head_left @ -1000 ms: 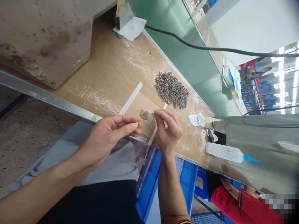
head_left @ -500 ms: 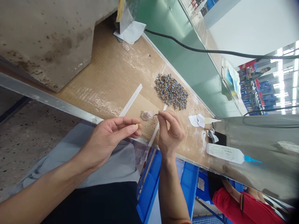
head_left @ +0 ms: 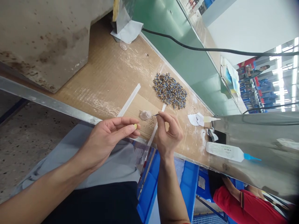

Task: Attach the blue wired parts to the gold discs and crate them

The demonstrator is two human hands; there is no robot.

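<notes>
My left hand [head_left: 109, 135] pinches a small yellowish piece [head_left: 135, 126] between thumb and fingers, just off the near edge of the cardboard-covered bench [head_left: 109, 74]. My right hand [head_left: 168, 132] is closed in a pinch on a tiny metal part [head_left: 155, 115] whose tip sits beside a small clear round cap [head_left: 145, 115] on the bench. A pile of small blue and brass parts [head_left: 170, 90] lies a little beyond my right hand. Two white strips [head_left: 129, 99] lie on the cardboard by the cap.
A white squeeze bottle with a blue tip [head_left: 227, 151] and a small glue tube [head_left: 210, 119] lie at the right by a metal sheet [head_left: 257, 146]. A green conveyor belt [head_left: 187, 53] with a black cable [head_left: 198, 48] runs behind. Blue bins [head_left: 149, 183] sit below. A person in red [head_left: 235, 202] is at lower right.
My right hand has shifted slightly, its pinched part staying at the clear cap. The left hand holds almost still; the view has drifted a little.
</notes>
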